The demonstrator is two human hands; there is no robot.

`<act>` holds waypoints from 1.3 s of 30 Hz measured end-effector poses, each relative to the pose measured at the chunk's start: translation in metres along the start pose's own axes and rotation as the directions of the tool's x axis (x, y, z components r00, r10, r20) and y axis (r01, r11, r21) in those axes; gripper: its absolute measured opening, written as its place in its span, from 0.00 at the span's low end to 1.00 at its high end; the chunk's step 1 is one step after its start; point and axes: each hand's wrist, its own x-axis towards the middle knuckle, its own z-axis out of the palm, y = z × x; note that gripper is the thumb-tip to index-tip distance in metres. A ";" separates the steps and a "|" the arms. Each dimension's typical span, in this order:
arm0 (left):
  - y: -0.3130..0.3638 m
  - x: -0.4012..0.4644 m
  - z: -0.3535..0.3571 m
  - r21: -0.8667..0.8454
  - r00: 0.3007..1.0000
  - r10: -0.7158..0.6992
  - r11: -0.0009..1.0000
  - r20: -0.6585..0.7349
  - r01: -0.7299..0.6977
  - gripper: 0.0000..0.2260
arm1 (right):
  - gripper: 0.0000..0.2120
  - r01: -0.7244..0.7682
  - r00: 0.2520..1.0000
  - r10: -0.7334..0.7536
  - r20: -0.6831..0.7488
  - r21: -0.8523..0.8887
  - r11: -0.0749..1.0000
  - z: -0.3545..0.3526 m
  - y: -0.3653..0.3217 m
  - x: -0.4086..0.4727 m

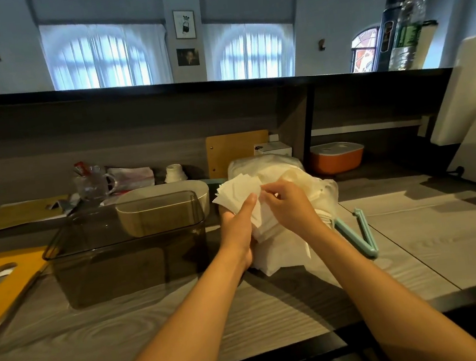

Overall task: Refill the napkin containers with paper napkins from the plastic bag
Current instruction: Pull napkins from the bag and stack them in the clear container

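Two hands (left (238,228), right (291,206)) grip napkins (241,190).

Café or restaurant service station: grey wood-grain table (276,310) behind raised bar ledge (129,87); arched curtained windows (102,59), framed pictures (184,24), glass mug (93,184).

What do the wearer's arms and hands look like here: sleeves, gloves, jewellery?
Both forearms are bare up to the frame edge: no sleeves in view. The left hand and right hand wear no gloves. No watch, bracelet or ring shows on either. No markings or cables are visible.
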 end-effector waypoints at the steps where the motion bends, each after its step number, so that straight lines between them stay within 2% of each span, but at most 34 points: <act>1: -0.001 0.000 -0.001 0.015 1.000 0.009 1.000 -0.005 -0.008 0.16 | 0.13 -0.011 1.000 0.011 0.006 0.002 1.000 0.000 -0.001 0.000; 3: 0.000 -0.001 -0.002 0.016 0.999 0.038 0.999 -0.015 -0.038 0.18 | 0.13 -0.050 0.996 0.058 -0.066 0.111 0.993 -0.005 -0.005 0.001; 5: 0.003 -0.002 -0.002 0.023 0.996 0.092 0.996 -0.019 -0.091 0.21 | 0.16 -0.119 0.984 0.153 -0.091 0.308 0.944 -0.013 -0.007 0.003; 7: 0.005 -0.001 -0.001 0.041 0.988 0.153 0.988 -0.016 -0.152 0.24 | 0.17 -0.229 0.969 0.246 0.032 0.496 0.838 -0.015 -0.007 0.005; 8: 0.005 -0.001 -0.001 0.067 0.983 0.186 0.981 -0.008 -0.185 0.25 | 0.16 -0.262 0.964 0.245 0.105 0.538 0.801 -0.016 -0.007 0.004; 10: 0.005 -0.001 -0.002 0.135 0.968 0.249 0.959 0.028 -0.251 0.25 | 0.17 -0.240 0.968 0.168 0.186 0.497 0.834 -0.015 -0.007 0.002; 12: 0.005 -0.003 -0.002 0.191 0.950 0.304 0.930 0.077 -0.313 0.25 | 0.15 -0.212 0.972 0.139 0.190 0.445 0.870 -0.012 -0.004 0.003; 17: 0.005 -0.002 -0.001 0.254 0.927 0.350 0.892 0.134 -0.374 0.28 | 0.09 -0.359 0.931 0.271 0.242 0.484 0.798 -0.011 -0.002 0.005; 20: 0.004 -0.004 -0.001 0.226 0.939 0.308 0.914 0.152 -0.336 0.28 | 0.09 -0.448 0.894 0.339 0.293 0.565 0.693 -0.016 -0.002 0.003; 22: 0.005 -0.004 -0.001 0.146 0.961 0.233 0.956 0.150 -0.255 0.23 | 0.12 -0.488 0.873 0.347 0.344 0.624 0.610 -0.019 0.000 0.003; 24: 0.007 -0.003 -0.002 0.042 0.986 0.141 0.988 0.090 -0.146 0.19 | 0.16 -0.541 0.841 0.347 0.416 0.674 0.503 -0.021 0.003 0.003; 26: 0.008 0.000 -0.002 -0.046 0.997 0.070 0.997 0.020 -0.069 0.20 | 0.20 -0.595 0.802 0.355 0.481 0.694 0.406 -0.021 0.005 0.003; 30: 0.009 0.007 -0.007 -0.030 0.998 0.023 0.999 -0.067 -0.025 0.09 | 0.37 -0.674 0.734 0.373 0.568 0.675 0.300 -0.017 0.013 0.002; 31: 0.009 0.009 -0.009 -0.027 0.996 0.020 0.999 -0.086 -0.022 0.09 | 0.39 -0.683 0.725 0.376 0.577 0.673 0.285 -0.017 0.014 0.002; 33: 0.011 0.011 -0.011 -0.021 0.993 0.013 1.000 -0.120 -0.016 0.13 | 0.34 -0.682 0.722 0.384 0.575 0.683 0.260 -0.016 0.017 0.003; 35: 0.012 0.011 -0.011 -0.013 0.990 0.032 0.999 -0.136 -0.034 0.12 | 0.25 -0.675 0.724 0.397 0.564 0.696 0.243 -0.018 0.018 0.004; 37: 0.011 0.009 -0.009 -0.019 0.991 0.057 0.998 -0.122 -0.059 0.13 | 0.24 -0.663 0.732 0.414 0.540 0.703 0.256 -0.017 0.018 0.005; 39: 0.013 0.005 -0.007 -0.033 0.995 0.057 0.998 -0.084 -0.060 0.20 | 0.24 -0.651 0.744 0.433 0.510 0.700 0.293 -0.016 0.016 0.005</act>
